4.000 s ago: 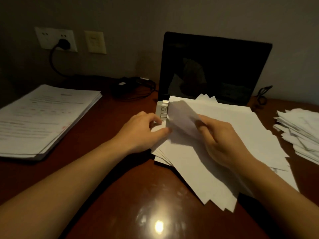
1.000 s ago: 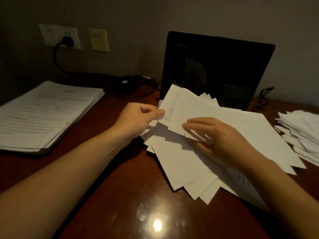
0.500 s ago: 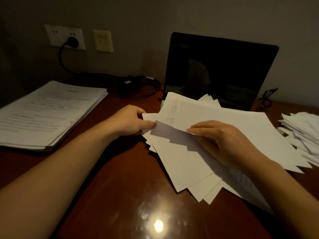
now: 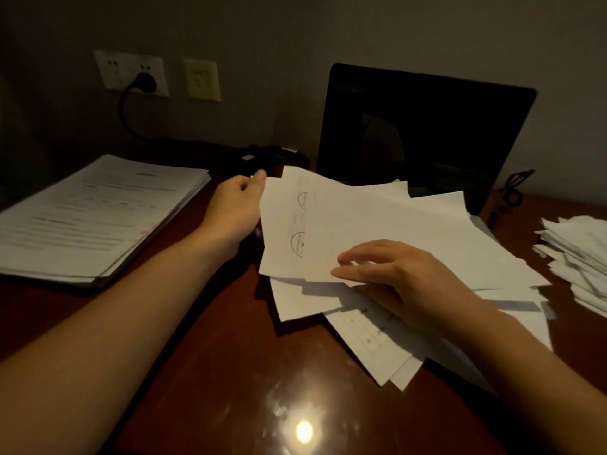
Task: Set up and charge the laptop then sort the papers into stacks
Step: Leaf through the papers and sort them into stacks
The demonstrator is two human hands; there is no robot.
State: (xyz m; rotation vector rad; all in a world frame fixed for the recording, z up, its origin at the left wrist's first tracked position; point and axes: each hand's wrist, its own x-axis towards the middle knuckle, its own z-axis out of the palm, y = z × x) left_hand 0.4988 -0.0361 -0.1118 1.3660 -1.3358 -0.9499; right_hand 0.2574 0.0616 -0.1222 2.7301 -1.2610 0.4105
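Two bare hands work a fanned pile of loose sheets (image 4: 377,343) on the wooden desk (image 4: 213,372). Left hand (image 4: 235,210) pinches the far-left edge of the top sheet (image 4: 377,231), which bears two semicircle marks; that edge is lifted off the pile. Right hand (image 4: 400,274) lies near the sheet's lower edge, fingers (image 4: 358,256) extended and pressing flat, not closed on anything. Behind the grip stands the open laptop (image 4: 423,133), screen dark. Left of the grip lies a printed stack (image 4: 88,218); right of it, an uneven stack (image 4: 578,254). A plug (image 4: 146,82) sits in the wall outlet (image 4: 111,68).
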